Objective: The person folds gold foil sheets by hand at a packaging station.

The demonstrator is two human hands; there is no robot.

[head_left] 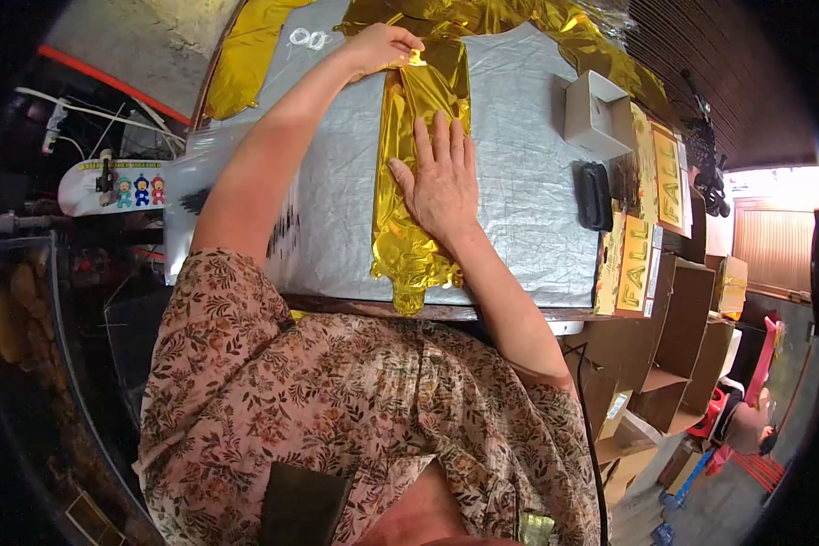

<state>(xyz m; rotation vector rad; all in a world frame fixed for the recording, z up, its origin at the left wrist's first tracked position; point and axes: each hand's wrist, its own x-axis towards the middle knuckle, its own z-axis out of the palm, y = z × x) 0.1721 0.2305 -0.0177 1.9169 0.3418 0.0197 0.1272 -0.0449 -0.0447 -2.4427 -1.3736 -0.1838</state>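
Note:
A long folded piece of shiny gold foil, looking like a flat foil balloon (396, 196), lies lengthwise on the silver-grey covered table (328, 209). At its far end my left hand (379, 50) is closed, fingertips pinching the foil beside a small pale tab (417, 57). My right hand (441, 177) rests flat on the middle of the foil, palm down with fingers stretched out. The crumpled near end reaches the table's front edge. Two small white coils (308, 38) lie left of my left hand.
More gold foil (255, 59) lies along the table's far and left edges. At right are a white open box (598, 114), a black case (594, 196) and printed FALL packages (634, 273). Cardboard boxes (678, 332) stand beyond the right edge.

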